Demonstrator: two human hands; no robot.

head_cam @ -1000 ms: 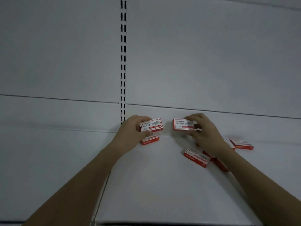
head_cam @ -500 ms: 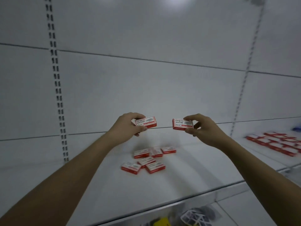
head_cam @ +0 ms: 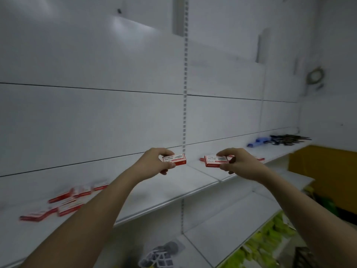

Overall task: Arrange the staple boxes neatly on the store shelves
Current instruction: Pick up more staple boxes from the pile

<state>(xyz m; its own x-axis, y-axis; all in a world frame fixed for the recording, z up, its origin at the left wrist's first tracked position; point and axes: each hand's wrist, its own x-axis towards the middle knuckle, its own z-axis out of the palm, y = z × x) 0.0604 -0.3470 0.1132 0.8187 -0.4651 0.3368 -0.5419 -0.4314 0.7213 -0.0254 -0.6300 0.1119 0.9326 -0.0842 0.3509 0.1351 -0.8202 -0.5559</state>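
Observation:
My left hand [head_cam: 152,163] grips a red-and-white staple box [head_cam: 176,159], held in the air above the white shelf [head_cam: 173,188]; a second red edge shows under its fingers. My right hand [head_cam: 240,164] grips another staple box [head_cam: 215,161] at the same height, a short gap apart. A loose heap of staple boxes [head_cam: 63,202] lies blurred on the shelf at the far left. More red boxes [head_cam: 259,159] lie on the shelf behind my right hand, mostly hidden.
Blue staplers [head_cam: 257,142] and dark scissors [head_cam: 287,139] lie further right on the shelf. A slotted upright [head_cam: 185,93] divides the back panels. Below are a lower shelf with a grey-white item [head_cam: 160,256], green packs [head_cam: 270,235], and a yellow-brown box [head_cam: 324,171] at right.
The view has swung to the right; the heap of boxes now sits far left and the stapler end of the shelf has come into view. Both hands still hold their boxes.

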